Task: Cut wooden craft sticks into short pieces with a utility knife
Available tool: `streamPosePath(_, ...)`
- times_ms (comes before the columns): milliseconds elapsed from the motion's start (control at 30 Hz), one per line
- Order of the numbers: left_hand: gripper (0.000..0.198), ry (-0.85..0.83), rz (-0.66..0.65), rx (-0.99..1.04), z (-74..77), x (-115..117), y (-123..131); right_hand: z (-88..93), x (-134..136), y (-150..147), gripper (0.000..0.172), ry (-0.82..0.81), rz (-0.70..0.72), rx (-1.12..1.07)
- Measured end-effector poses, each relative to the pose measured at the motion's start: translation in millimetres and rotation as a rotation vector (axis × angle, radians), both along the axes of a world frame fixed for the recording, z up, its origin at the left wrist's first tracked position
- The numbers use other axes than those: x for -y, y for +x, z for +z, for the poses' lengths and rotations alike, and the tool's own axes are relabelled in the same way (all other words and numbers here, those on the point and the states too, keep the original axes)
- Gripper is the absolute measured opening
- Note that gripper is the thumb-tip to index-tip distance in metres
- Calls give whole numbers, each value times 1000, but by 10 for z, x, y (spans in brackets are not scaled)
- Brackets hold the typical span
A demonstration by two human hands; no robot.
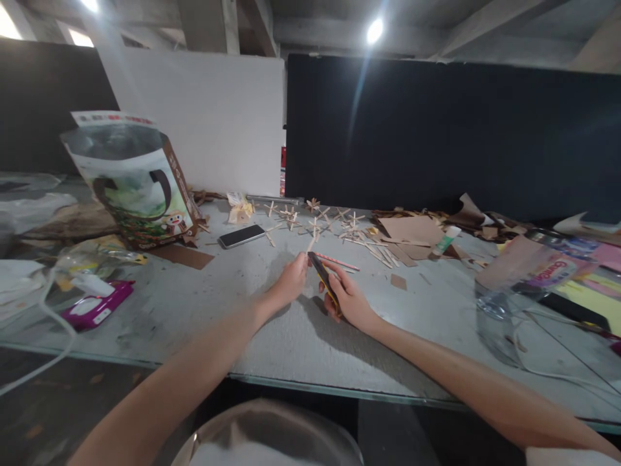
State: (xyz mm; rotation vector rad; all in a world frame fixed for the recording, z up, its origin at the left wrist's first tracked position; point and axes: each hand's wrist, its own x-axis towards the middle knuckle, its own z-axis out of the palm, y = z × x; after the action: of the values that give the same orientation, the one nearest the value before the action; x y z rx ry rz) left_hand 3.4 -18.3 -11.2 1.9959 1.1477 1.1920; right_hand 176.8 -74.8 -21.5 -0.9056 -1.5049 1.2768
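My left hand [291, 280] is pinched on a small wooden stick [311, 244] that points up and away from it, just above the grey table [204, 310]. My right hand [348, 298] is wrapped round a black and yellow utility knife [324, 277], whose tip sits close to the stick's lower end. A pink pencil-like stick [342, 262] lies on the table just beyond the two hands. Farther back, several small crosses made of wooden sticks [317, 220] are spread over the table.
A black phone [241, 235] lies left of the crosses. A printed bag [140, 184] stands at back left, a purple wipes pack [94, 303] near the left edge. Cardboard scraps [412, 230], a glue tube [447, 239] and a clear plastic bag [524, 285] lie at right.
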Motion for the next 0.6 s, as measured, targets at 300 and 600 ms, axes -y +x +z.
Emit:
streamPosePath(300,28,-102,-16,68,-72,-24,61,33,13,2,61,-56,83,-119)
streamPosePath(600,34,-128,-71,232,-111,-15,113,40,21,7,60,-108,133,-159)
